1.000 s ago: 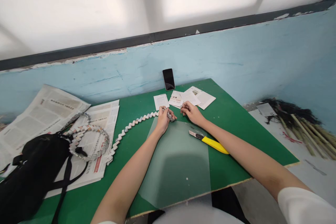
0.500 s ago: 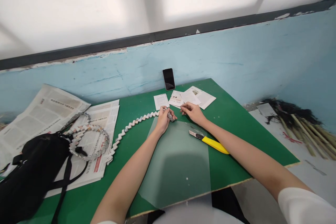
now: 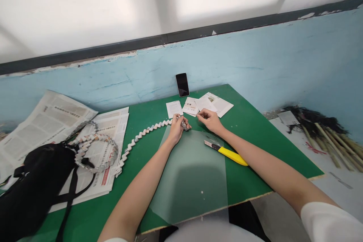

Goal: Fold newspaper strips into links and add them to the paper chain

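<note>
A zigzag chain of folded paper curves across the green table, and its far end runs into my left hand. The fingers of that hand are closed around the chain's end. My right hand is a short way to the right, its thumb and forefinger pinched together; what they hold, if anything, is too small to make out. Cut paper pieces lie just beyond both hands. Under my forearms is a clear plastic sheet, and a yellow utility knife rests beside my right forearm.
Against the blue wall leans a phone. Newspapers, a coiled paper chain and a black bag take up the left side of the green table. Bamboo sticks lie on the floor at right.
My right hand has shifted slightly right, away from my left hand. My left hand and the paper chain stay in place.
</note>
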Tool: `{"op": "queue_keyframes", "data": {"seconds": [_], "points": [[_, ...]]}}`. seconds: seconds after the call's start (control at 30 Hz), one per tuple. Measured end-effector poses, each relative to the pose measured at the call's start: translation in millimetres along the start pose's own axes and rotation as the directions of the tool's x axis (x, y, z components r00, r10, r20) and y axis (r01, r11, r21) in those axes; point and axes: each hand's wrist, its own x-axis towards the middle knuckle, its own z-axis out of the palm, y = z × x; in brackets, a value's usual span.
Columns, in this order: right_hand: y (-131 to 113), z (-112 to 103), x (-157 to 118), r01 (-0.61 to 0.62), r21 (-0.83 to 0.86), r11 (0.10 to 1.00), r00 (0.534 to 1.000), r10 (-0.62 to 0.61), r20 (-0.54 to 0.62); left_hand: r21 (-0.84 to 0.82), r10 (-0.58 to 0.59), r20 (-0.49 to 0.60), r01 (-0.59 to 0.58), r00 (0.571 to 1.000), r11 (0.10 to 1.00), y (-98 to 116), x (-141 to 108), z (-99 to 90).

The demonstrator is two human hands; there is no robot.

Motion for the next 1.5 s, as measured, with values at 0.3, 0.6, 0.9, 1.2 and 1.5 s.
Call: {"op": "queue_keyframes", "data": {"seconds": [0.3, 0.6, 0.9, 1.2, 1.5], "points": [[-1.0, 1.9, -1.5, 0.003, -0.019, 1.000, 0.999, -0.002, 0.046, 0.009, 0.013, 0.016, -0.013, 1.000, 1.000, 1.5, -0.8, 1.1], [-1.9, 0.3, -1.2, 0.067, -0.105, 0.992, 0.994, -0.057, 0.095, 0.039, 0.004, 0.050, -0.006, 0.999, 0.999, 1.9, -1.2, 1.0], [1.2, 4.4, -2.9, -0.023, -0.006, 1.000, 0.977, 0.023, 0.214, 0.069, 0.006, 0.050, -0.010, 0.999, 0.998, 0.9, -0.6, 0.5], [-2.9, 2.5, -3.1, 0.048, -0.031, 0.998, 0.955, -0.037, 0.294, 0.070, 0.010, 0.044, -0.013, 0.999, 0.997, 0.8, -1.0, 2.1], [-4.0, 2.4, -2.8, 0.137, -0.159, 0.978, 0.940, -0.078, 0.331, 0.216, 0.075, 0.068, -0.088, 0.995, 0.972, -0.3, -2.4, 2.0]]}}
